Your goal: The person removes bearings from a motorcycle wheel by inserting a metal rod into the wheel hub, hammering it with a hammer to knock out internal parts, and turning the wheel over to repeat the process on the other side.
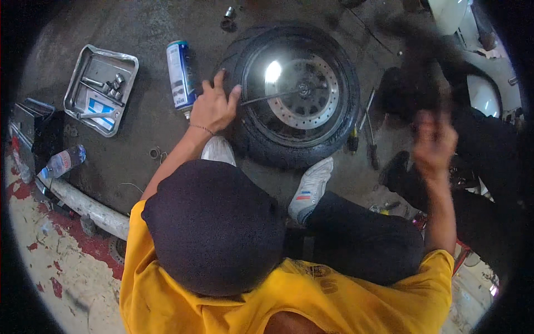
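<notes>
A motorcycle wheel (303, 146) with a black tyre and a drilled brake disc (326, 113) lies flat on the floor in front of me. A thin dark rod (261, 100) crosses it from the left rim toward the hub. My left hand (214, 108) is at the tyre's left side, fingers spread, its palm beside the rod's outer end. My right hand (436, 142), raised on the right and smeared by motion, is closed around a slim handle-like thing (443, 92). A dark blur beyond it hides the far end, so its kind is unclear.
Left of the wheel lie a spray can (181, 75) and a metal tray (69, 92) with sockets and a wrench (97, 116). A plastic bottle (64, 161) lies farther left. Screwdrivers (367, 114) rest right of the tyre. Dark and white vehicle parts (483, 96) fill the right side.
</notes>
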The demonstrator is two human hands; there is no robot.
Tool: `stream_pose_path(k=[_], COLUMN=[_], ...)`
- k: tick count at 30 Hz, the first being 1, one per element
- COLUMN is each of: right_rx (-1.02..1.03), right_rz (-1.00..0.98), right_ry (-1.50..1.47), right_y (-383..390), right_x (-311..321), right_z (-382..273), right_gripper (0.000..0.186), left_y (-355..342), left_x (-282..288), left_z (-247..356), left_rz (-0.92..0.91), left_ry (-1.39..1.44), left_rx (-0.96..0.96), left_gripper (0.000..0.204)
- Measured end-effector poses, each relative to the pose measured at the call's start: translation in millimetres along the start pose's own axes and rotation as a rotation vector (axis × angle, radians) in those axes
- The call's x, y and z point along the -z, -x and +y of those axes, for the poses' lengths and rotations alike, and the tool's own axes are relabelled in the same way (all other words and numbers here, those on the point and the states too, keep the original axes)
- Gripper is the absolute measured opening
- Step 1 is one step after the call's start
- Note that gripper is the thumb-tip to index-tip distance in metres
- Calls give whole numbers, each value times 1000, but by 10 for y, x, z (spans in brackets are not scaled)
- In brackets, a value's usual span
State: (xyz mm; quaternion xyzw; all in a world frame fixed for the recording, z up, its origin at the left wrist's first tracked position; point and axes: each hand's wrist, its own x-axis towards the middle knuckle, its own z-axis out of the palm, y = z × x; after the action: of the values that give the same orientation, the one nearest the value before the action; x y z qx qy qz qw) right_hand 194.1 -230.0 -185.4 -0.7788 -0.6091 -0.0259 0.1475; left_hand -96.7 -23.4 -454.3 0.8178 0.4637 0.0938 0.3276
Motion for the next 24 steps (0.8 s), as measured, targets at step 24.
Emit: stream_pose_path(k=[24], right_rx=[61], right_rz=[-239], right_ry=[-255], right_y=[603], right_x=[-630], right_z=[188], right_gripper=[51], left_y=[-26], left_x=[-11], left_z=[154], left_rz=[114], left_ry=[-118], left_rx=[-25], left_gripper=[75])
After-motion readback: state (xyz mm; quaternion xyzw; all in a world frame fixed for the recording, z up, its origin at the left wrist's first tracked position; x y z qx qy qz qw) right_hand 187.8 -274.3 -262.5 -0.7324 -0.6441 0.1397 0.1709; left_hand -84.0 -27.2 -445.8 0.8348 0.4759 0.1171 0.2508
